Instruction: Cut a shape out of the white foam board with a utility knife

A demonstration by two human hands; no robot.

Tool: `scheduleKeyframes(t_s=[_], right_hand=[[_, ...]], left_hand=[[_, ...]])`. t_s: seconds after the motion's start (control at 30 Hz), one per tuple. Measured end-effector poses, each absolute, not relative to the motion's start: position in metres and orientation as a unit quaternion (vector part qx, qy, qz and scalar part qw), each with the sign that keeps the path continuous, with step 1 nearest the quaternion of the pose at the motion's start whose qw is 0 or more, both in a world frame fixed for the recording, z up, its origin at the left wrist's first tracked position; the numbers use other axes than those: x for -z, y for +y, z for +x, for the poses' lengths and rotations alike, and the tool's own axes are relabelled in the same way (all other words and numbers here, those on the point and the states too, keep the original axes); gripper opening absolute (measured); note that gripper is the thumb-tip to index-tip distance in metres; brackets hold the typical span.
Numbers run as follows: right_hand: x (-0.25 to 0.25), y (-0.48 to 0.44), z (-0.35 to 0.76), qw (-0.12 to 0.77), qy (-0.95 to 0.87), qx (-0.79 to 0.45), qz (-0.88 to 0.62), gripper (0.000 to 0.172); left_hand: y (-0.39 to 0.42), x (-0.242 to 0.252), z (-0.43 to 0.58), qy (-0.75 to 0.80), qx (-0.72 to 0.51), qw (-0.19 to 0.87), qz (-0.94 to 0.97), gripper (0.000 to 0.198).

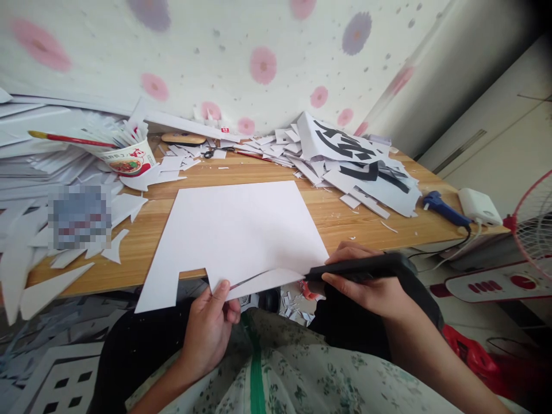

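A large white foam board (241,224) lies on the desk, its near edge reaching past the desk's front, with a square notch at the near left. My left hand (211,319) pinches that near edge just right of the notch, thumb on top. My right hand (366,287) is wrapped round a black handheld cutting tool (383,265), whose narrow tip meets the board's near right edge. Between the hands, a thin curved strip (267,282) is parted from the board by a dark slit. The tool's blade is too small to make out.
White offcuts (26,230) pile up at the left beside a paper cup (129,158) of strips and a brush. Printed sheets (340,144) and scraps lie at the back right. A blue glue gun (446,210), white box (479,206) and fan (537,224) are at the right.
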State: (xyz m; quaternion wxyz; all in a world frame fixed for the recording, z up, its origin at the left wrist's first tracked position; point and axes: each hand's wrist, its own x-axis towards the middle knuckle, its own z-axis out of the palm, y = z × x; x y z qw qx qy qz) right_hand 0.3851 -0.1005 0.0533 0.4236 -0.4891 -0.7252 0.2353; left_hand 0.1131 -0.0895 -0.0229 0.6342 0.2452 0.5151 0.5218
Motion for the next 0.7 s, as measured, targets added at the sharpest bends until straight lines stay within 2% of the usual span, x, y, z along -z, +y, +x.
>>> scheduleKeyframes(t_s=[0.17,0.27,0.33,0.43,0.53,0.6,0.7], right_hand=[[-0.046,-0.099,0.392,0.574,-0.577,-0.284,-0.508,0.01],[-0.037,-0.09,0.389,0.691,-0.43,-0.346,-0.466,0.012],[-0.032,-0.083,0.387,0.739,-0.348,-0.369,-0.443,0.013],[-0.028,-0.074,0.387,0.764,-0.259,-0.39,-0.444,0.013],[-0.027,-0.069,0.388,0.774,-0.184,-0.414,-0.442,0.013],[-0.029,-0.067,0.388,0.781,-0.15,-0.424,-0.434,0.013],[-0.032,-0.066,0.387,0.788,-0.128,-0.424,-0.427,0.015]], left_hand=[[-0.082,0.023,0.104,0.518,-0.512,0.631,0.266,0.038],[-0.078,0.029,0.095,0.519,-0.473,0.645,0.301,0.041],[-0.079,0.035,0.086,0.523,-0.44,0.649,0.334,0.04],[-0.086,0.042,0.073,0.52,-0.345,0.655,0.425,0.031],[-0.098,0.037,0.069,0.483,-0.184,0.652,0.554,0.016],[-0.102,0.026,0.071,0.45,-0.102,0.597,0.657,0.01],[-0.098,0.002,0.078,0.415,-0.057,0.47,0.777,0.013]])
